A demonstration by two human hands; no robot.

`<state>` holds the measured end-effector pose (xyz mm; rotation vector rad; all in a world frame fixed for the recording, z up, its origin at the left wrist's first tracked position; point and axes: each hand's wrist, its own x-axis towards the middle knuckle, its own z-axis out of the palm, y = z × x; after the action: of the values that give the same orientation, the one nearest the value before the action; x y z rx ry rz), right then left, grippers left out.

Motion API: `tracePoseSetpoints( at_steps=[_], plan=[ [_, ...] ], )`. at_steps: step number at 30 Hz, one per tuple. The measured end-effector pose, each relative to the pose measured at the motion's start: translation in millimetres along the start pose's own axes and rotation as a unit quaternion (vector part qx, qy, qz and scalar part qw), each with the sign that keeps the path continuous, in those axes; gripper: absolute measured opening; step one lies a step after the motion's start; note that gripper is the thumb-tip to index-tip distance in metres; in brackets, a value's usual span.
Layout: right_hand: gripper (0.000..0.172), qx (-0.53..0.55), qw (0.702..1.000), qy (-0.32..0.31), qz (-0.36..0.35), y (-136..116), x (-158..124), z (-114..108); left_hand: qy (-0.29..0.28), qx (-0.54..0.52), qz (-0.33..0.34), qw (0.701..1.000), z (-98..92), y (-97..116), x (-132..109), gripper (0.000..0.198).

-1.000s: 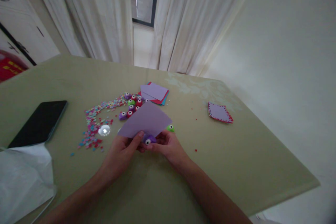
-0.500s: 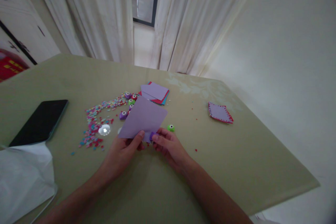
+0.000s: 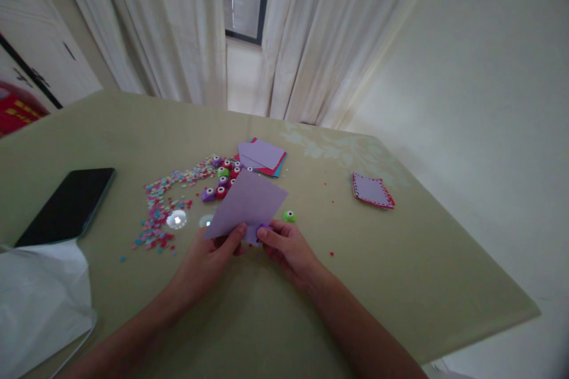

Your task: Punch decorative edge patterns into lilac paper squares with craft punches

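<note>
**Purple punch (image 3: 265,226) now sits at the near right corner of the lilac card (image 3: 249,201)**

Through the head feed I see the left hand (image 3: 216,249) with its grip closed, thumb on top, on the lilac card's near edge. The right hand (image 3: 288,249) has its grip closed on the purple punch, just beside that edge; I can't tell whether the card is inside it.

A second ago the punch showed me its eye between both hands; now only a sliver of purple shows past the fingertips. Since half a second ago the card has tipped, so I see more of the punch cluster (image 3: 208,195) beyond it and of the pale disc (image 3: 205,221) to its left.

Unmoved: the green punch (image 3: 290,216) just right of the card, the confetti (image 3: 155,213) left, the paper stack (image 3: 267,154) beyond, and the edged cards (image 3: 373,190) well to its right.
</note>
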<state>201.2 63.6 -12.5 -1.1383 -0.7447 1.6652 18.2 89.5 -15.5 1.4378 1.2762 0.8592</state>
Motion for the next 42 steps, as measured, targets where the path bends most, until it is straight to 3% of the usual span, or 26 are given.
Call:
tracePoseSetpoints(
  at_steps=[10,21,32,42],
  plan=[
    [0.050,-0.002,1.000,-0.022,0.015,3.6,0.3,-1.1,0.010,0.002,0.001,1.000,1.2,-1.0,-0.8,0.044],
    [0.050,-0.038,0.999,0.005,0.017,3.2,0.8,-2.0,0.003,-0.006,0.005,1.000,2.0,-2.2,-0.8,0.042],
    [0.040,-0.016,1.000,-0.006,-0.005,6.6,0.9,-0.6,0.010,0.003,0.004,1.000,3.1,0.5,-0.6,0.041],
    [0.044,-0.066,0.997,0.000,-0.037,5.8,-0.9,2.6,0.008,0.003,0.000,1.000,1.4,4.5,-2.3,0.044]
  ],
)
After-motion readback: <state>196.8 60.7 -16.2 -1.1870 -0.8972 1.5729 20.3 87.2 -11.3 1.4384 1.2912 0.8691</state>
